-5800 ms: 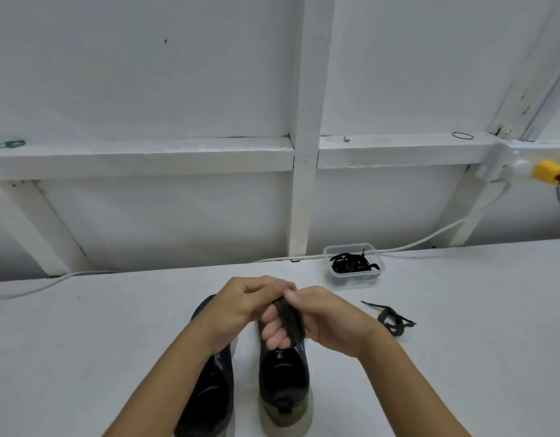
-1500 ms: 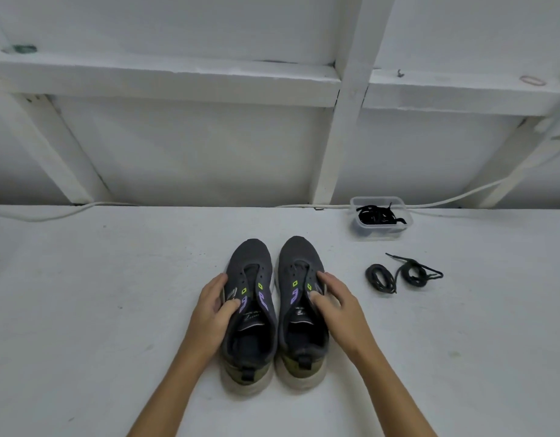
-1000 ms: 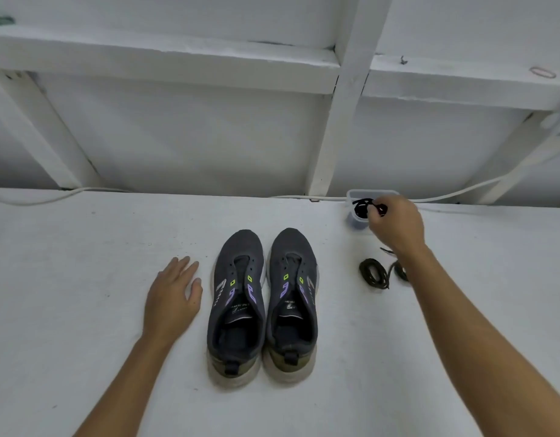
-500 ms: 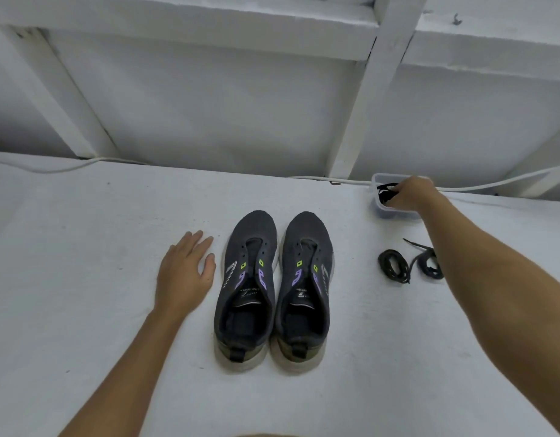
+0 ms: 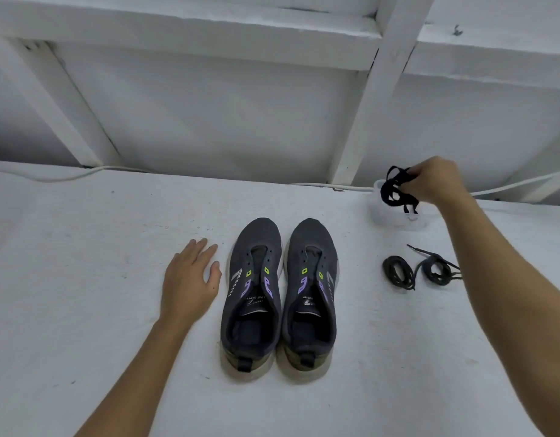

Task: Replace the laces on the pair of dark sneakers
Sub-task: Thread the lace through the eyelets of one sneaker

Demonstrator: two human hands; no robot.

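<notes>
Pinching a limp bundle of black laces (image 5: 395, 190) above the plastic tub (image 5: 395, 217), the right hand (image 5: 434, 181) should find an aglet; left hand (image 5: 187, 282) lies flat beside the unlaced sneakers (image 5: 280, 298).

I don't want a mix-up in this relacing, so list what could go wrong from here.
1. The right hand holds a tangled bundle of black laces above the clear container; it may snag or knot when pulled apart.
2. Two coiled laces lie on the table near the sneakers; being equally dark, they could be mistaken for the new ones.
3. The left hand rests beside the sneakers, not steadying them.
</notes>
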